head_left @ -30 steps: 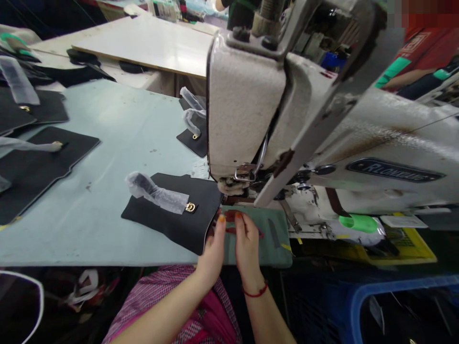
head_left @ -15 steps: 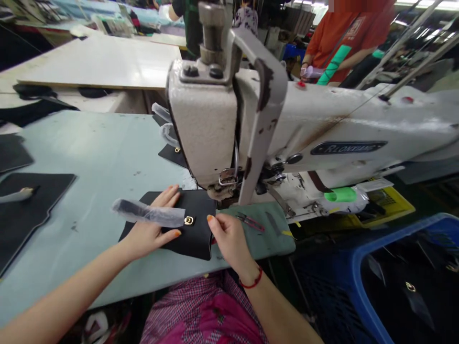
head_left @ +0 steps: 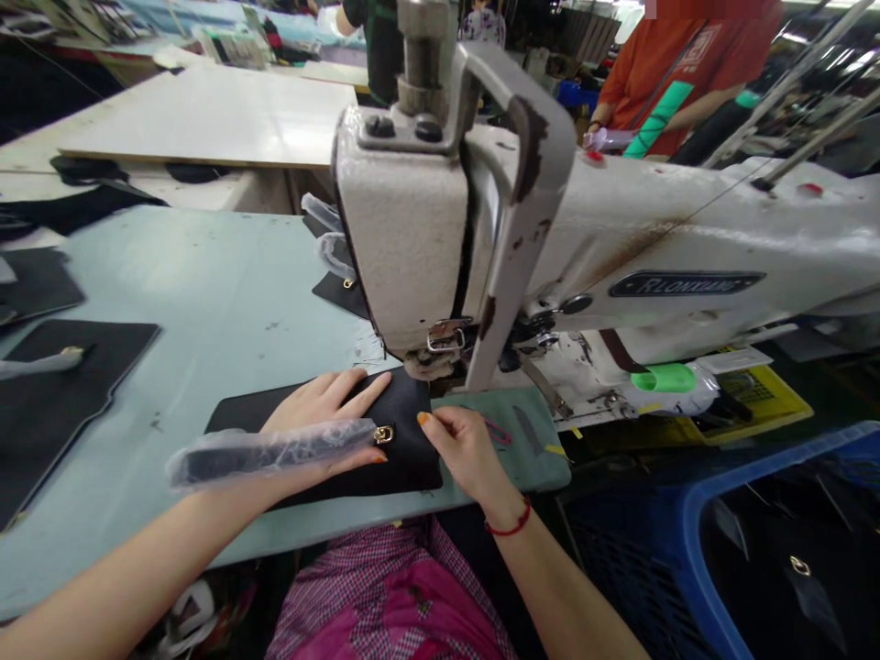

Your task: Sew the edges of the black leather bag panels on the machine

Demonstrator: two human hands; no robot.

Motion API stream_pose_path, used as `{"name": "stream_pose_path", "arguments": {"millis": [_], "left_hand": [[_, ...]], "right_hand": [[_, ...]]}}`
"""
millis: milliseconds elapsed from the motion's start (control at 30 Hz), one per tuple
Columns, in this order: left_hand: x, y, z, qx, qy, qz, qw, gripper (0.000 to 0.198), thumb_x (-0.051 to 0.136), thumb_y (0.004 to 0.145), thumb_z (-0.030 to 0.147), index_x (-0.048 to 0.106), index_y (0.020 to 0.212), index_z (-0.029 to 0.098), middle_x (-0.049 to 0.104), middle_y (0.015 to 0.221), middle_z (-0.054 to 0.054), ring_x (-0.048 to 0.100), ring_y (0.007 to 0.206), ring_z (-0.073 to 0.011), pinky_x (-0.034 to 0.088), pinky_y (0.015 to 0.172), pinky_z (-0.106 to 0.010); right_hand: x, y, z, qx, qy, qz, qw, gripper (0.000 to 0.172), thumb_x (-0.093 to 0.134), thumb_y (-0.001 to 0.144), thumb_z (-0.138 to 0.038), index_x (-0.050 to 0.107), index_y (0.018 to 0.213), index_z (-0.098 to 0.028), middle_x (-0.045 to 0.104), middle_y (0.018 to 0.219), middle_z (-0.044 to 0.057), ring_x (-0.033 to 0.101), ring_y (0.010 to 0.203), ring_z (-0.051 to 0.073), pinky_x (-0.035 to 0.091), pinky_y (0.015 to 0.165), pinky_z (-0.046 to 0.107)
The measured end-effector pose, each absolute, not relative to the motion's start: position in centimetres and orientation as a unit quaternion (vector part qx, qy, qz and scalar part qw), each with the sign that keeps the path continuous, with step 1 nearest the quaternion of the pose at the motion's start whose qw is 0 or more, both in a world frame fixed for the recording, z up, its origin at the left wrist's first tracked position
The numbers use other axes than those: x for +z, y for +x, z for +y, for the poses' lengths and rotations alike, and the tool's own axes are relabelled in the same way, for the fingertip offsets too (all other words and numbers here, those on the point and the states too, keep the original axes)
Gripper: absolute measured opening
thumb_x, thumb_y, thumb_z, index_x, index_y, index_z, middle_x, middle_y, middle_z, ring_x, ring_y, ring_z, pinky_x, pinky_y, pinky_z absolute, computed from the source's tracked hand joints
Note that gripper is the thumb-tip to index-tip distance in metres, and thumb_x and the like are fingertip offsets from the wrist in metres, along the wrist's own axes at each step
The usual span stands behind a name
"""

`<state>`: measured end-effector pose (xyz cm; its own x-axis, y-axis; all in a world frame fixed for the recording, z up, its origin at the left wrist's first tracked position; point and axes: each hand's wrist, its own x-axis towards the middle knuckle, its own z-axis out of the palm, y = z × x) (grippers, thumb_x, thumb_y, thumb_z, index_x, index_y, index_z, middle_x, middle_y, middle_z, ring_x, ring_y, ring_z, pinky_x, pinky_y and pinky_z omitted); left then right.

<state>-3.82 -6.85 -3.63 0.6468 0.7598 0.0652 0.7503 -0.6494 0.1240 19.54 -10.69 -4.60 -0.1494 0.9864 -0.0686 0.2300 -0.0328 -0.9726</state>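
One panel lay on the bench, just in front of the machine. Left hand lay flat on it, fingers spread, presumably to steady it; right hand pinched its right edge, likely to control its angle. Its strap, film-wrapped perhaps against scuffs, crossed the left hand. Counts: one clasp on this panel; at least two other panels left of the machine; two wrapped straps behind it, partly hidden.
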Motion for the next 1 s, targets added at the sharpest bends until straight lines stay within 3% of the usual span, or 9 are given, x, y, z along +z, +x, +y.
{"name": "stream_pose_path", "arguments": {"millis": [233, 600, 667, 833, 1000], "left_hand": [[-2.6, -3.1, -6.9, 0.021, 0.895, 0.445, 0.027, 0.083, 0.044, 0.080, 0.075, 0.046, 0.140, 0.018, 0.053, 0.130, -0.018, 0.057, 0.100, -0.0330, 0.047, 0.087, -0.046], [-1.8, -3.2, -5.4, 0.013, 0.890, 0.454, 0.035, 0.068, 0.044, 0.084, 0.068, 0.056, 0.129, 0.019, 0.056, 0.127, -0.016, 0.053, 0.108, -0.0334, 0.043, 0.095, -0.047], [-1.7, -3.1, -5.3, -0.001, 0.889, 0.456, 0.037, 0.067, 0.043, 0.085, 0.068, 0.057, 0.127, 0.017, 0.056, 0.126, -0.016, 0.053, 0.107, -0.0337, 0.043, 0.095, -0.047], [-1.3, -2.6, -5.7, 0.013, 0.886, 0.463, 0.032, 0.065, 0.043, 0.086, 0.067, 0.059, 0.123, 0.016, 0.055, 0.128, -0.017, 0.049, 0.114, -0.0345, 0.041, 0.098, -0.047], [-1.1, -2.4, -5.7, -0.007, 0.887, 0.461, 0.011, 0.063, 0.044, 0.086, 0.065, 0.059, 0.124, 0.017, 0.056, 0.128, -0.016, 0.049, 0.117, -0.0335, 0.039, 0.100, -0.046]], "right_hand": [[-4.2, 20.2, -9.2, 0.519, -0.502, -0.583, 0.372, 0.043, 0.050, 0.088, -0.040, 0.031, 0.056, -0.019, 0.025, 0.058, -0.004, 0.025, 0.055, 0.008, 0.019, 0.050, 0.024], [-4.2, 20.4, -9.1, 0.483, -0.507, -0.597, 0.390, 0.044, 0.047, 0.093, -0.041, 0.031, 0.059, -0.019, 0.026, 0.059, -0.004, 0.028, 0.055, 0.008, 0.021, 0.052, 0.024], [-4.7, 20.8, -10.5, 0.476, -0.508, -0.603, 0.391, 0.043, 0.046, 0.095, -0.042, 0.036, 0.061, -0.019, 0.031, 0.059, -0.004, 0.033, 0.056, 0.009, 0.025, 0.053, 0.023], [-7.2, 21.7, -13.8, 0.496, -0.511, -0.607, 0.352, 0.036, 0.046, 0.097, -0.042, 0.056, 0.072, -0.018, 0.064, 0.071, 0.002, 0.060, 0.068, 0.014, 0.039, 0.060, 0.023], [-8.3, 21.4, -14.2, 0.488, -0.519, -0.610, 0.348, 0.041, 0.044, 0.098, -0.041, 0.061, 0.069, -0.018, 0.068, 0.071, 0.003, 0.062, 0.065, 0.014, 0.041, 0.060, 0.024]]}}
